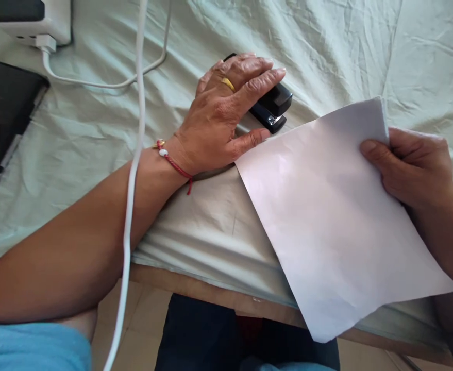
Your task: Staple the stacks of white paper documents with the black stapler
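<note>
My left hand (226,111) rests over a black stapler (273,105) on the pale green cloth, fingers laid across its top and thumb beside it near the paper's corner. It wears a gold ring and a red thread bracelet. My right hand (412,165) pinches the right edge of a white stack of paper (334,216), thumb on top. The paper lies slanted, its lower end hanging over the table's front edge.
A pale green cloth (326,46) covers the table, whose wooden edge (211,291) shows at the front. A black phone (2,113) lies far left. A white charger block (36,23) sits top left, its white cable (135,154) trailing across my left forearm.
</note>
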`<state>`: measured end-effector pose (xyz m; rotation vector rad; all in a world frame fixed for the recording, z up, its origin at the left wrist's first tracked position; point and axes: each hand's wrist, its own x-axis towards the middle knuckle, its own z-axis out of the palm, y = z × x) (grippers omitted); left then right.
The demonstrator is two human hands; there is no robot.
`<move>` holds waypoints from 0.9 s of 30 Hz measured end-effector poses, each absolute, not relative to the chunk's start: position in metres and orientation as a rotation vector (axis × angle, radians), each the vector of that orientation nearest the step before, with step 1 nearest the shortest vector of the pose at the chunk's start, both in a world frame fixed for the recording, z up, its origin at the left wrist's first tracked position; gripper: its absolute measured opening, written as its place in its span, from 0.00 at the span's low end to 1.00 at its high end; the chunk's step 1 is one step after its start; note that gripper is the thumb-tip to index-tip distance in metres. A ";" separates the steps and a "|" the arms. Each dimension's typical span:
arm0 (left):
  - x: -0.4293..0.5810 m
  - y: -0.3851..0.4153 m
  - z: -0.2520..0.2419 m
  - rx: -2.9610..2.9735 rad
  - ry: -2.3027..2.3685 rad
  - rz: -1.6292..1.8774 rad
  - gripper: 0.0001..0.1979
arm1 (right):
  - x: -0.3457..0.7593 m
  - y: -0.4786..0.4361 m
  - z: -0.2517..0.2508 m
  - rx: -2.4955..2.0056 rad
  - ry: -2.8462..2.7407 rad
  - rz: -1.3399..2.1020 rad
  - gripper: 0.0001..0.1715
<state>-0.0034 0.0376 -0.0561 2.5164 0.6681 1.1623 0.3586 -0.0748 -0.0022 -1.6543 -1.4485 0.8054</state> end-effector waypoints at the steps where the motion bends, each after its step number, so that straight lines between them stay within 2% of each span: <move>1: -0.004 0.037 -0.055 2.521 0.646 1.160 0.41 | 0.358 -0.074 -0.001 -1.645 -1.446 0.830 0.20; 4: -0.007 0.033 -0.044 2.483 0.513 1.161 0.28 | 0.358 -0.071 0.000 -1.617 -1.381 0.911 0.20; 8: -0.006 0.028 -0.032 2.386 0.415 1.143 0.22 | 0.359 -0.069 0.000 -1.621 -1.278 0.963 0.21; 17: -0.007 0.027 -0.029 2.380 0.409 1.140 0.29 | 0.355 -0.073 0.011 -1.796 -1.250 0.959 0.17; 23: -0.010 0.024 -0.026 2.325 0.436 1.113 0.23 | 0.354 -0.072 0.019 -1.885 -1.168 0.932 0.10; 27: -0.010 0.027 -0.029 2.378 0.443 1.076 0.26 | 0.360 -0.070 0.023 -2.035 -1.121 1.029 0.16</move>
